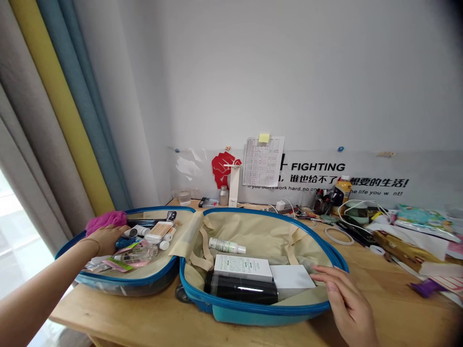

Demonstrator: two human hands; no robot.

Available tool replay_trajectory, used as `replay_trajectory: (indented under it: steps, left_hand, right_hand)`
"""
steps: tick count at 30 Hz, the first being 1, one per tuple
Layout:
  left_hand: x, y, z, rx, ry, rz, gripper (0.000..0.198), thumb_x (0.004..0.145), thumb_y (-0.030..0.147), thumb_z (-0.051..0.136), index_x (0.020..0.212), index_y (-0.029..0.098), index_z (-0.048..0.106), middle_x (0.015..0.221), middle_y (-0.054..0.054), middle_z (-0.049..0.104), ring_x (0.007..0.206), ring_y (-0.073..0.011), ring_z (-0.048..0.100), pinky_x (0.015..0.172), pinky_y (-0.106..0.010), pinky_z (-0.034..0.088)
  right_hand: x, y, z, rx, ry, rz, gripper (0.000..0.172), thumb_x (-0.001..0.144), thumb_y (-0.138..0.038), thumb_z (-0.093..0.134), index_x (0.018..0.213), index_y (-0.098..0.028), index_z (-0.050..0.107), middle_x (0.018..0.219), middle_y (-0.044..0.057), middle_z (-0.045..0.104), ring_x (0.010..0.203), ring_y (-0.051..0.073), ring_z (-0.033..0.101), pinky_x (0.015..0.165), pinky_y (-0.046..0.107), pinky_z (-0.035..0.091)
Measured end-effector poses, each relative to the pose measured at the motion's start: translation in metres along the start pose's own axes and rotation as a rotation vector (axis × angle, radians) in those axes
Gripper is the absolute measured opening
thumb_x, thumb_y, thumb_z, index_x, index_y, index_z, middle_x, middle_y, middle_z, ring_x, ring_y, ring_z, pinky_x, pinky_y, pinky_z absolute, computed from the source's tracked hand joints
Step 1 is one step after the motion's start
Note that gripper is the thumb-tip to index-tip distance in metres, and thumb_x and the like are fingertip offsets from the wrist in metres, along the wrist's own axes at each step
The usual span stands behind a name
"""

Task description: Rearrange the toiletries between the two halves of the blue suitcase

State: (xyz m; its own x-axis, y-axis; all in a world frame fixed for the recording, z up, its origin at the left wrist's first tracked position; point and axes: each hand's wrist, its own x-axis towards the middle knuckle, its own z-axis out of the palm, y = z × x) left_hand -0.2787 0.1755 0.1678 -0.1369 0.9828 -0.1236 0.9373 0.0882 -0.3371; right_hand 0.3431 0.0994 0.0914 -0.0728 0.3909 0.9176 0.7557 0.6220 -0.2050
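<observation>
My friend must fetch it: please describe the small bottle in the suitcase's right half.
On the wooden table, find the open blue-rimmed suitcase. In its right half, behind the printed white box, the small bottle lies sideways; unlike the box, it has a white cap.

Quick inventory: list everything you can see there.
Desk: 1, wooden, foreground
Suitcase: 1, blue, open on desk
Boxes: 2, white, suitcase's right half
Cylinder: 1, black, before the boxes
Small bottle: 1, white, behind the boxes
Bundle: 1, pink, suitcase's left half
Cotton swabs: 1 pack, pale, left half
Small items: count unclear, mixed, left half
Upright stand: 1, white, behind suitcase
Large bottle: 1, dark and yellow, desk's right
Wall: 1, pale grey, back
Printed sheet: 1, white, wall
Sticky note: 1, yellow, sheet's top
Fist graphic: 1, red, wall
Wall lettering: 3 lines, black, right
Curtains: count unclear, grey, yellow and blue, left
Other clutter: count unclear, mixed, desk's right
Left hand: 1, by the bundle
Right hand: 1, at suitcase's right rim
</observation>
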Motion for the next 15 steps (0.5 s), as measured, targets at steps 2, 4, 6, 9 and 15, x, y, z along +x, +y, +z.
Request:
replay_trajectory:
  steps: [2, 4, 6, 9, 15]
  left_hand:
    - [0.001, -0.001, 0.002, -0.003, 0.004, 0.001, 0.062, 0.079, 0.032, 0.066, 0.137, 0.017, 0.049, 0.132, -0.012, 0.063, 0.125, -0.0272, 0.055, 0.105, -0.043, 0.037]
    - [0.002, -0.003, 0.005, -0.011, 0.009, 0.003, 0.062, 0.082, 0.034, 0.064, 0.139, 0.016, 0.047, 0.134, -0.013, 0.062, 0.124, -0.026, 0.056, 0.105, -0.043, 0.037]
    - [0.003, -0.003, 0.007, -0.021, 0.016, 0.004, 0.063, 0.083, 0.033, 0.06, 0.141, 0.016, 0.044, 0.135, -0.013, 0.061, 0.121, -0.0246, 0.058, 0.104, -0.04, 0.037]
    - [0.003, -0.005, 0.01, -0.034, 0.037, -0.018, 0.065, 0.078, 0.031, 0.057, 0.142, 0.021, 0.044, 0.132, -0.009, 0.065, 0.117, -0.0241, 0.061, 0.098, -0.033, 0.039]
    - [-0.011, -0.008, 0.004, -0.085, 0.12, -0.057, 0.053, 0.071, 0.037, 0.051, 0.124, 0.033, 0.057, 0.114, 0.0, 0.075, 0.104, -0.0246, 0.067, 0.09, -0.031, 0.042]
  right_hand:
    - [0.0, -0.001, 0.0, 0.002, 0.004, -0.003, 0.028, 0.096, -0.026, 0.046, 0.084, -0.025, 0.071, 0.09, 0.003, 0.073, 0.082, 0.019, 0.07, 0.08, 0.036, 0.052]
    - [0.0, -0.002, 0.0, 0.001, 0.003, -0.006, 0.028, 0.096, -0.026, 0.046, 0.084, -0.025, 0.07, 0.09, 0.003, 0.073, 0.082, 0.019, 0.07, 0.08, 0.035, 0.052]
    - [0.001, -0.003, 0.0, -0.001, 0.001, -0.009, 0.028, 0.097, -0.027, 0.045, 0.084, -0.024, 0.07, 0.09, 0.003, 0.073, 0.082, 0.019, 0.07, 0.079, 0.035, 0.053]
    - [0.002, -0.004, 0.0, 0.0, 0.001, -0.011, 0.028, 0.097, -0.027, 0.046, 0.084, -0.024, 0.071, 0.089, 0.003, 0.073, 0.082, 0.019, 0.07, 0.078, 0.035, 0.053]
    - [-0.001, -0.003, 0.001, 0.011, -0.011, 0.014, 0.029, 0.096, -0.029, 0.046, 0.084, -0.024, 0.071, 0.09, 0.004, 0.073, 0.083, 0.02, 0.07, 0.077, 0.036, 0.054]
